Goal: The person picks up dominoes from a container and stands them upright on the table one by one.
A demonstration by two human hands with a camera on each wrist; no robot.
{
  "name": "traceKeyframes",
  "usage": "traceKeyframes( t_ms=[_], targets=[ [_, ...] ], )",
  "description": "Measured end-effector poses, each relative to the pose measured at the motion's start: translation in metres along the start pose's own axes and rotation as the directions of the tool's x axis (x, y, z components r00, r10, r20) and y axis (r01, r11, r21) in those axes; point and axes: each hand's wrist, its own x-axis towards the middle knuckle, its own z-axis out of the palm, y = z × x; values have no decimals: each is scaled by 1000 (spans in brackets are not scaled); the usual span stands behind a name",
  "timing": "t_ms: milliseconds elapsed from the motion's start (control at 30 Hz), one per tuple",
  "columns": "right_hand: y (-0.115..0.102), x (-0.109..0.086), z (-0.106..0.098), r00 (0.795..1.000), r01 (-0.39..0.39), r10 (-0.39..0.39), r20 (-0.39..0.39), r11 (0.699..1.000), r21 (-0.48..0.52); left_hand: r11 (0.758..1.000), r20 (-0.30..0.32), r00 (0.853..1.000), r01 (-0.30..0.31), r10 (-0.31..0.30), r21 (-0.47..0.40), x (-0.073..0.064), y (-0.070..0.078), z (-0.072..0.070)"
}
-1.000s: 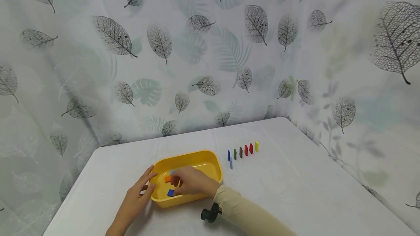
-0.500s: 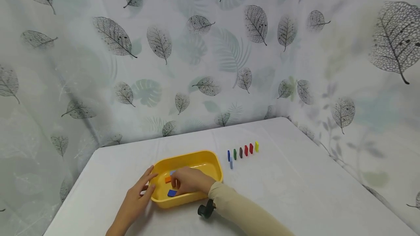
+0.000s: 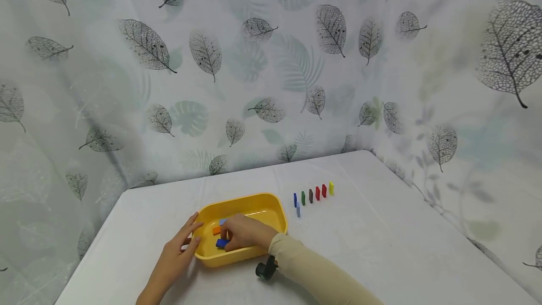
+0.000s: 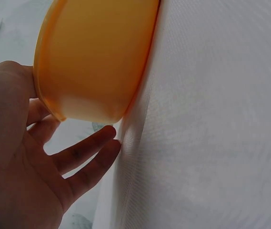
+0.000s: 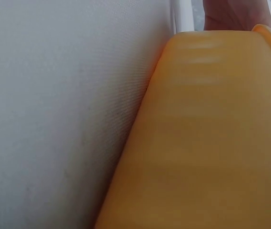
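In the head view my right hand [image 3: 245, 232] reaches down inside a yellow tray [image 3: 271, 201], fingers curled, pinching a dark blue domino [image 3: 221, 243]. The fingertips on its far side are hidden. Behind it in the tray lie an orange domino [image 3: 216, 230] and a light blue domino [image 3: 222, 221], the latter partly covered by the hand. My left hand [image 3: 175, 251] rests at the tray's left end, with fairly straight, spread fingers touching the rim. In the left wrist view, two of that hand's [image 4: 35, 157] fingers stretch below the tray's end wall [image 4: 97, 62].
Right of the tray, several thin dominoes stand upright in a row, from a blue one [image 3: 295, 200] to a yellow one [image 3: 331, 188]. A light blue one [image 3: 298, 210] stands in front. A leaf-print curtain [image 3: 262, 69] hangs behind the white table [image 3: 372, 248].
The dark blue domino has shifted slightly away from the tray's near wall in the right hand's fingers. The right forearm moved slightly left at first. The left hand stays at the rim.
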Motion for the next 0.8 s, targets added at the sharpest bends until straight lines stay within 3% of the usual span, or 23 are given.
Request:
traceKeyframes(
  t_ms=[300,533,800],
  targets=[
    [-2,-1,0,998,-54,53,-34,999,-4,1000,-5,1000,-1,1,6,1,-1,1],
    [-1,-3,-1,999,-2,5,-54,999,54,1000,-5,1000,9,-9,17,1,-2,2],
    [1,-4,-2,997,36,-33,-76,999,37,1000,-8,1000,-10,10,2,0,-1,2]
  ],
)
